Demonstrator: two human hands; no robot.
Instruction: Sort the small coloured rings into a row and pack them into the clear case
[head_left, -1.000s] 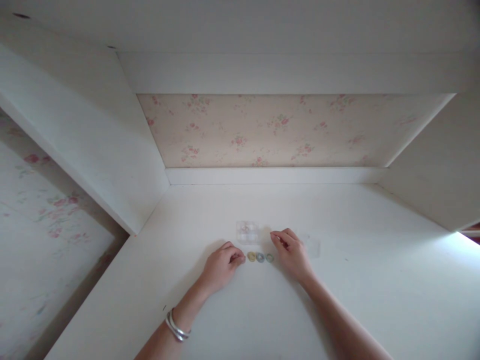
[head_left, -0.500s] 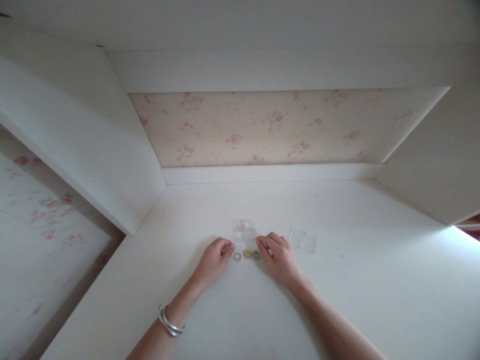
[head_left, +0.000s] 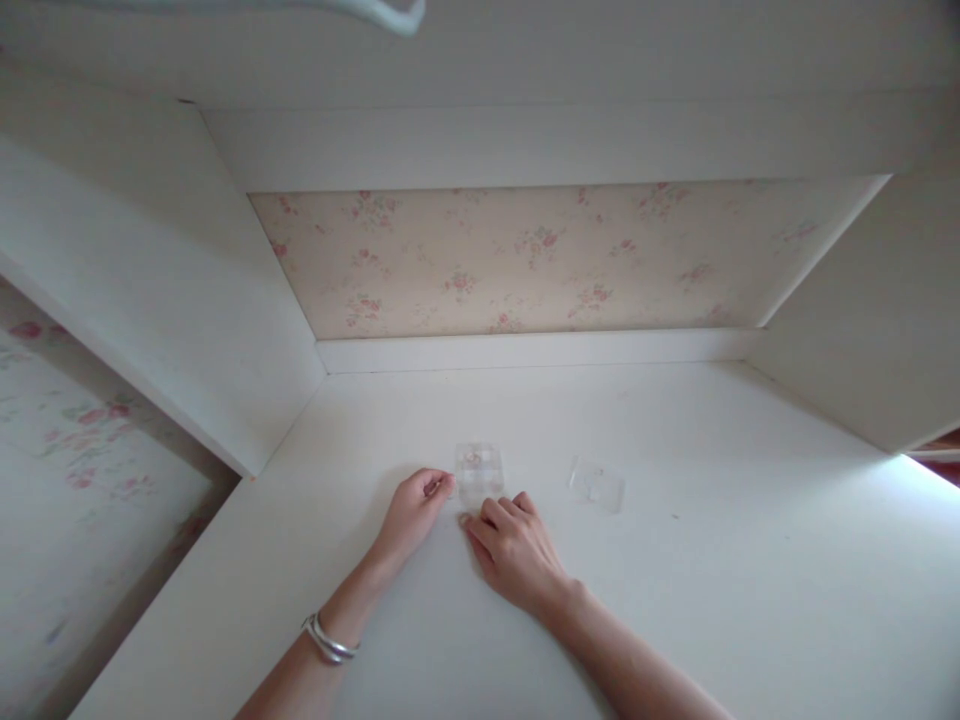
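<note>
Thumb and index tip of the left hand [head_left: 415, 513] are pinched together in the head view, just beside the left edge of the clear divided box [head_left: 480, 468]; can't tell if anything small is between them. Right hand [head_left: 517, 550] is palm down, fingers bent and close together, just on the near side of the box. Its thumb and index tips are at a small pale ring-like item [head_left: 464, 519], only partly visible; can't tell whether it's gripped or only touched, and whatever is under the palm is hidden. Box lies flat on the white table [head_left: 720, 600], between the hands and the back edge, with a small pinkish item [head_left: 473, 457] in a far-left part, too blurry to name. Clear flat piece [head_left: 598, 485] lies on the table to the right of the box, well apart from it. Silver bangles [head_left: 330, 640] are on the left wrist. Floral wallpaper [head_left: 502, 260] shows behind the table, white side panel [head_left: 142, 260] at left, pale curved object [head_left: 390, 15] at the top edge, unclear what.
</note>
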